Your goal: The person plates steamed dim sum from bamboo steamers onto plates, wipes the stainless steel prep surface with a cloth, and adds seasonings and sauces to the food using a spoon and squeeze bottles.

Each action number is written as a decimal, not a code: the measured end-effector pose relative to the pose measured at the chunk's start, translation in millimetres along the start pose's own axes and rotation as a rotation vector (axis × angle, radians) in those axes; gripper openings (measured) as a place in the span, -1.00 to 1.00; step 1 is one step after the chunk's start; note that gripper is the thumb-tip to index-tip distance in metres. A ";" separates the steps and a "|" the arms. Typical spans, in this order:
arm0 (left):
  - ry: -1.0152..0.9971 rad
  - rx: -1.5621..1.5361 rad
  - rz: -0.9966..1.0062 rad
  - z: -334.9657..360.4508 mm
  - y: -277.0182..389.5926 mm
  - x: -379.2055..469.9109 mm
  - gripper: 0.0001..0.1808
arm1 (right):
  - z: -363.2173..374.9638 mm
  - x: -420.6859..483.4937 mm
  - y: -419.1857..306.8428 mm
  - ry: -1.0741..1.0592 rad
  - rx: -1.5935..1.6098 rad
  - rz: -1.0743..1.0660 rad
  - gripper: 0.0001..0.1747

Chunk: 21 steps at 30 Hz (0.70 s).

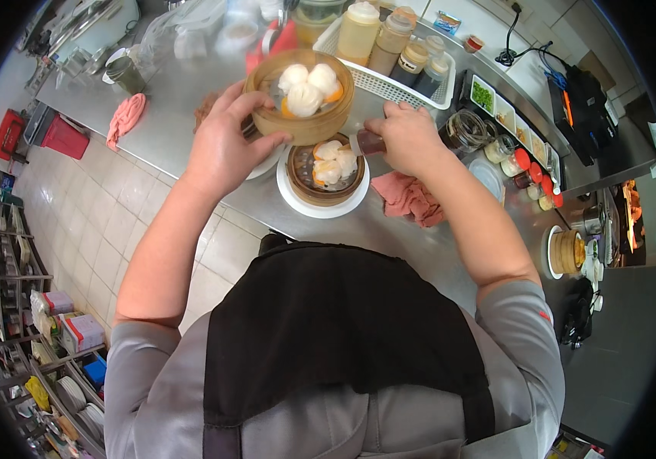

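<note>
My left hand grips the near left rim of a round bamboo steamer holding three pale dumplings on orange slices. Below and slightly right of it, a second bamboo steamer with similar dumplings sits on a white plate. A squeeze bottle with dark contents is in my right hand. The bottle lies tipped sideways, its nozzle pointing left over the lower steamer's dumplings. Whether sauce is flowing I cannot tell. Behind my left hand, part of another white plate shows.
A white plastic basket of sauce bottles stands at the back. Folded pink cloths lie on the steel counter. At right are lidded jars, a garnish tray and another bamboo steamer.
</note>
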<state>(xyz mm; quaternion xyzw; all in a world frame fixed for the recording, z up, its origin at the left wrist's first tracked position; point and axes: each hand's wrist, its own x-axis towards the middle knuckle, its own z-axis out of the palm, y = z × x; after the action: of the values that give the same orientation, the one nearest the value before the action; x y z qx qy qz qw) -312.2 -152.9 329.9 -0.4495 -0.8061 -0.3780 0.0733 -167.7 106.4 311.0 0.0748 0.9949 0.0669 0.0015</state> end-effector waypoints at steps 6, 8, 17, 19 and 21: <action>-0.020 0.006 -0.008 2.6 -1.2 -2.1 -0.49 | -4.0 -12.1 5.7 -0.074 -0.039 0.023 -0.42; -0.017 0.045 -0.018 5.9 -2.5 -3.3 -0.48 | -5.6 -13.6 3.9 -0.070 -0.019 0.032 -0.42; -0.103 -0.013 -0.110 11.5 0.7 -14.8 -0.47 | 17.9 -36.4 22.4 -0.126 0.375 0.135 -0.39; -0.113 -0.040 -0.102 17.5 -2.6 -21.6 -0.47 | 30.9 -48.9 33.7 -0.113 0.508 0.176 -0.35; -0.127 -0.069 -0.093 25.4 -6.6 -28.9 -0.46 | 43.3 -60.2 45.2 -0.001 0.764 0.261 -0.29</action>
<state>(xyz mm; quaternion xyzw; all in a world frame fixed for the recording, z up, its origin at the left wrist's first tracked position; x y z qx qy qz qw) -294.8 -157.1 295.2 -0.4369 -0.8156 -0.3793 -0.0111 -100.8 147.5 273.7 0.1958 0.9304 -0.3080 -0.0346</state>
